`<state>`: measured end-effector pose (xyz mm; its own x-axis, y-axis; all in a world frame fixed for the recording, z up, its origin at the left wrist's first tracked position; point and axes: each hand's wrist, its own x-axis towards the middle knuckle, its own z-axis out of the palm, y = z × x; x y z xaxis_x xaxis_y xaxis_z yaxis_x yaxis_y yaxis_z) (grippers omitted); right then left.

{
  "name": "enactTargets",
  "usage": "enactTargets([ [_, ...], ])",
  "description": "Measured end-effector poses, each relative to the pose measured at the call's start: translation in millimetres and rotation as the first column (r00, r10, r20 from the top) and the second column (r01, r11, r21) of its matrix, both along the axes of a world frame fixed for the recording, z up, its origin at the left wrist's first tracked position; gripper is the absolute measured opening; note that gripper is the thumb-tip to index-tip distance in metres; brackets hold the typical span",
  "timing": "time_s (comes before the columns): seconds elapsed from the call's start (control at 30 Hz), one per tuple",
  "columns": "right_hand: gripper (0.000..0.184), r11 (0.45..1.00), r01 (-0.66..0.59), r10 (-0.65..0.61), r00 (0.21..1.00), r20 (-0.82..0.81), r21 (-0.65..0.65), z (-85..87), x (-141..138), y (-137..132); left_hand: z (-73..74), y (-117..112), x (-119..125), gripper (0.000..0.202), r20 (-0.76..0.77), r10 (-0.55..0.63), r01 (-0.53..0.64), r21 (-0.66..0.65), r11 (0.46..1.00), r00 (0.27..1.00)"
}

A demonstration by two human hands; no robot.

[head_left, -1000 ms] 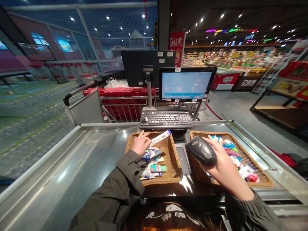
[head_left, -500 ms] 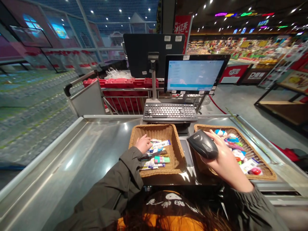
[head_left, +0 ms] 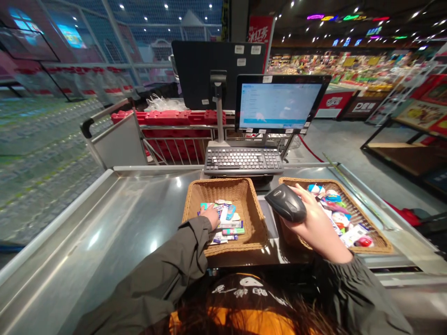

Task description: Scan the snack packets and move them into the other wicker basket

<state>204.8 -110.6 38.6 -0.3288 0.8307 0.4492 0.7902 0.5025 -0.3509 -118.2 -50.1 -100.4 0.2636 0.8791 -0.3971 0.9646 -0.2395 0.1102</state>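
My left hand [head_left: 210, 215] is down in the left wicker basket [head_left: 223, 186], resting on a pile of small packaged items [head_left: 226, 223]. A long white box [head_left: 223, 212] lies just beside its fingers, which are tucked under and hidden. My right hand [head_left: 314, 223] is wrapped around a black barcode scanner [head_left: 285, 202]. It holds the scanner above the near left corner of the right wicker basket [head_left: 373, 235], which holds several colourful packets [head_left: 335, 209].
Both baskets sit on a steel checkout counter [head_left: 122, 218]. Behind them are a keyboard [head_left: 243, 161], a lit screen [head_left: 279, 104] and the back of a second screen [head_left: 216, 70]. A shopping cart [head_left: 115, 139] with red crates stands beyond the counter. Store shelves are at the right.
My left hand has brought the long white box down from the basket's far rim into the pile. The right hand keeps the scanner, shifted slightly left. The camera has tilted a little.
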Motion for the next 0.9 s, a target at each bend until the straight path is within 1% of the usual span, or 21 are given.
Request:
enactTargets([
  [0.1,0.054,1.0,-0.019,0.019,1.0,-0.007,-0.013,-4.9,-4,8,-1.2,0,0,0.019,-0.015,-0.022,0.022,0.029,0.999,1.0],
  [0.2,0.047,0.999,-0.033,0.033,0.999,-0.014,-0.014,-8.7,-8,14,8.6,-3,1,0.019,-0.01,-0.03,0.031,0.066,0.997,0.999],
  [0.27,0.047,0.999,-0.046,0.045,0.999,-0.015,-0.026,-9.0,-8,17,22.0,-5,3,0.021,0.004,-0.051,0.05,0.099,0.994,0.999],
  [0.33,0.051,0.998,-0.046,0.045,0.999,-0.016,-0.047,-7.6,-5,17,40.2,-8,8,0.024,0.031,-0.086,0.08,0.155,0.985,0.996],
  [0.4,0.057,0.997,-0.035,0.033,0.999,-0.022,-0.063,-5.8,2,15,60.8,-9,17,0.027,0.089,-0.144,0.116,0.26,0.959,0.986],
  [0.47,0.063,0.998,-0.021,0.018,0.999,-0.037,-0.067,-5.0,13,11,80.5,-7,32,0.028,0.132,-0.196,0.139,0.35,0.926,0.972],
  [0.53,0.065,0.998,0.003,-0.006,0.999,-0.047,-0.066,-6.1,27,5,95.8,-2,52,0.027,0.172,-0.26,0.173,0.403,0.899,0.95],
  [0.57,0.065,0.997,0.024,-0.027,0.998,-0.05,-0.067,-7.2,36,3,101.2,2,65,0.027,0.191,-0.292,0.191,0.419,0.887,0.937],
  [0.63,0.062,0.994,0.08,-0.084,0.995,-0.057,-0.071,-9.9,54,-3,107.3,10,94,0.028,0.223,-0.358,0.238,0.429,0.871,0.907],
  [0.77,0.053,0.98,0.186,-0.192,0.977,-0.091,-0.067,-14.0,94,-13,107.5,31,160,0.03,0.257,-0.468,0.342,0.412,0.844,0.845],
  [0.83,0.053,0.972,0.226,-0.231,0.967,-0.106,-0.061,-14.7,113,-17,105.2,42,194,0.031,0.273,-0.484,0.355,0.41,0.84,0.831],
  [0.9,0.055,0.96,0.273,-0.28,0.952,-0.125,-0.067,-14.5,130,-21,101.8,52,228,0.032,0.293,-0.479,0.339,0.419,0.842,0.828],
])
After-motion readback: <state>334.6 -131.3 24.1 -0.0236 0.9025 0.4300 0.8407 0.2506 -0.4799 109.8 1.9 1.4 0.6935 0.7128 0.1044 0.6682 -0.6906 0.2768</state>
